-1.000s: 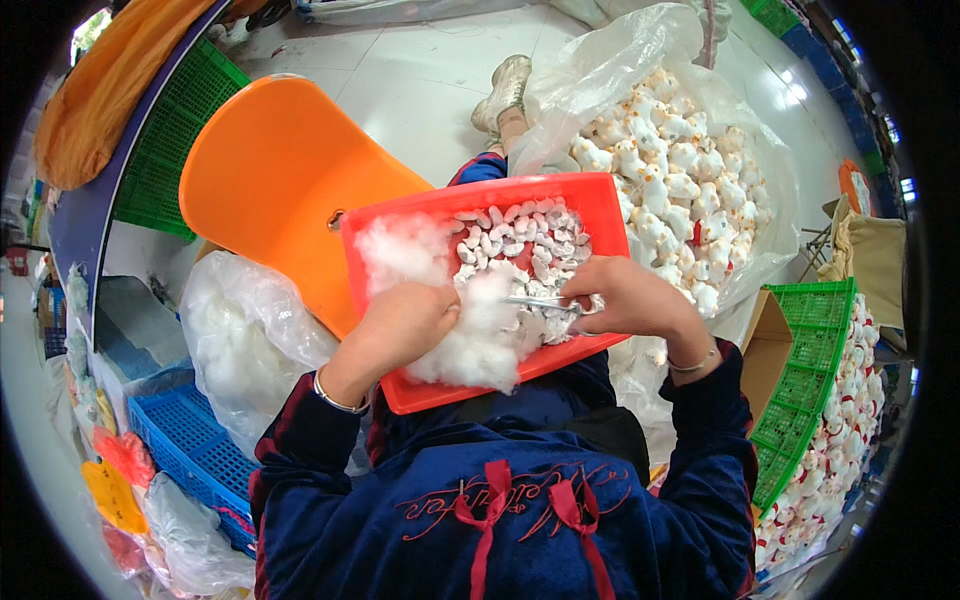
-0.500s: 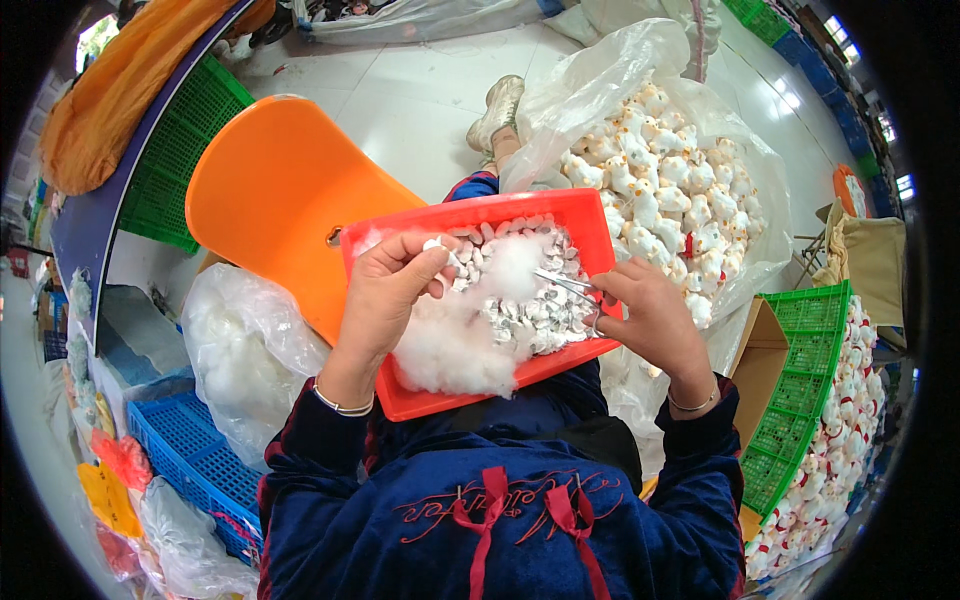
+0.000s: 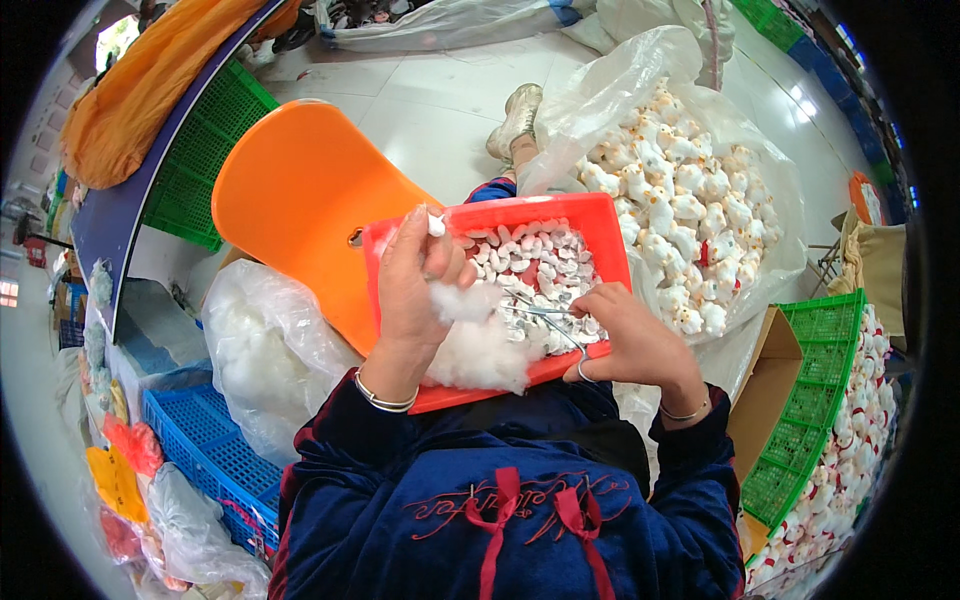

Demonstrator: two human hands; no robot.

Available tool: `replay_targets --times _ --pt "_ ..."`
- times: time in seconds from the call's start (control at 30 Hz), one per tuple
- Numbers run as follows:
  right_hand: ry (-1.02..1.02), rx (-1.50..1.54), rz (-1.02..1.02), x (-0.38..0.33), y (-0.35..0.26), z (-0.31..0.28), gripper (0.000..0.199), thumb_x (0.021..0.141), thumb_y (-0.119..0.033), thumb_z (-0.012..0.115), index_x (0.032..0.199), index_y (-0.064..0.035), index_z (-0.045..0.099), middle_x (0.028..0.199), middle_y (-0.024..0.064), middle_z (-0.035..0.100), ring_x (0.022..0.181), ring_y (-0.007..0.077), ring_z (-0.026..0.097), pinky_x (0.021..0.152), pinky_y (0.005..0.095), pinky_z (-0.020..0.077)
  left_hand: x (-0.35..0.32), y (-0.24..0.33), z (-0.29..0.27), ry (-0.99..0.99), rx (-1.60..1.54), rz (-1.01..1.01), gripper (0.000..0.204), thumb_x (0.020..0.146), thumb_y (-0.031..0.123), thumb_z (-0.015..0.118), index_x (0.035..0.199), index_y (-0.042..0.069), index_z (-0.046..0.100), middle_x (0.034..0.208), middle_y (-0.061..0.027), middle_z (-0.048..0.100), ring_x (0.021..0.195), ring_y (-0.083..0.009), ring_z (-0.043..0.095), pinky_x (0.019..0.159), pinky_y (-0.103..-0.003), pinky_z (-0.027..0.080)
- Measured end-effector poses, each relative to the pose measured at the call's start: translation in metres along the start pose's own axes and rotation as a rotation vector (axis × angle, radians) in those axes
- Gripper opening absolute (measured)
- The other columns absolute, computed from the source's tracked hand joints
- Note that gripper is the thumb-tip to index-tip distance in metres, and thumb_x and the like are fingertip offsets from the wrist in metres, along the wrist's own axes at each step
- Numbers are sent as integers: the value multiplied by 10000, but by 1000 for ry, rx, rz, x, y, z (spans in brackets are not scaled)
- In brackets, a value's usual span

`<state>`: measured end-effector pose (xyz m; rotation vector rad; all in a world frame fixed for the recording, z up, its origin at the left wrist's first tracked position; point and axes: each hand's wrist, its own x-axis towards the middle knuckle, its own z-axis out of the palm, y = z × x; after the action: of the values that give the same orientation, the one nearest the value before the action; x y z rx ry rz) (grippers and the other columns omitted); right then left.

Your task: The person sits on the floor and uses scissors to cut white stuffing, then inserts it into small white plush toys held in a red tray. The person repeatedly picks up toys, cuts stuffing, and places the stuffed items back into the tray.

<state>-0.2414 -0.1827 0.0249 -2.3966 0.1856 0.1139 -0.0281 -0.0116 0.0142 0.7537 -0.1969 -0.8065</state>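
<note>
Between the thumb and forefinger of my left hand [image 3: 412,285] is a small white fabric piece [image 3: 436,226]; its far side is hidden by the fingers. A loose tuft of white stuffing [image 3: 468,302] lies just beside that hand's lower fingers. My right hand [image 3: 635,340] grips a pair of metal scissor-handled forceps [image 3: 545,312], their slim arms spread and pointing left over the tray. Both hands are above a red plastic tray [image 3: 612,240] on my lap. Inside it are many small white pieces [image 3: 560,255] and a larger mound of stuffing [image 3: 480,358].
An orange chair [image 3: 300,200] stands at the far left, near a clear bag of stuffing [image 3: 265,350] and a blue crate [image 3: 205,440]. To the right are a large bag of small white plush toys [image 3: 690,200], a cardboard box [image 3: 770,385] and a green crate [image 3: 815,390].
My left hand has turned upright, raising the white piece. The forceps have drawn back from the stuffing and their arms have spread. The stuffing has shifted toward my left hand, uncovering white pieces.
</note>
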Motion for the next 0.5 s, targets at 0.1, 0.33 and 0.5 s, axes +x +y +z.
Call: replay_targets --times 0.1,0.33,0.5 --pt "17 165 -122 5 4 24 776 669 -410 922 1226 26 603 1180 214 590 1170 386 543 1005 434 448 -3 0 10 35 -14 56 295 1110 322 433 962 141 613 566 71 305 476 -82 267 594 -296 372" --pt "78 347 -154 31 -29 45 737 683 -388 918 1212 16 601 1188 178 602 1155 356 551 1005 414 443 -4 -11 5 36 -83 80 235 1094 289 460 976 130 586 630 45 375 583 -97 381 701 -282 412" --pt "55 411 22 30 -26 47 428 759 -256 881 1053 -13 685 941 93 675 893 269 646 843 365 509 -5 -15 13 156 -40 101 206 1081 279 497 982 116 576 664 42 398 599 -97 382 612 -272 380"
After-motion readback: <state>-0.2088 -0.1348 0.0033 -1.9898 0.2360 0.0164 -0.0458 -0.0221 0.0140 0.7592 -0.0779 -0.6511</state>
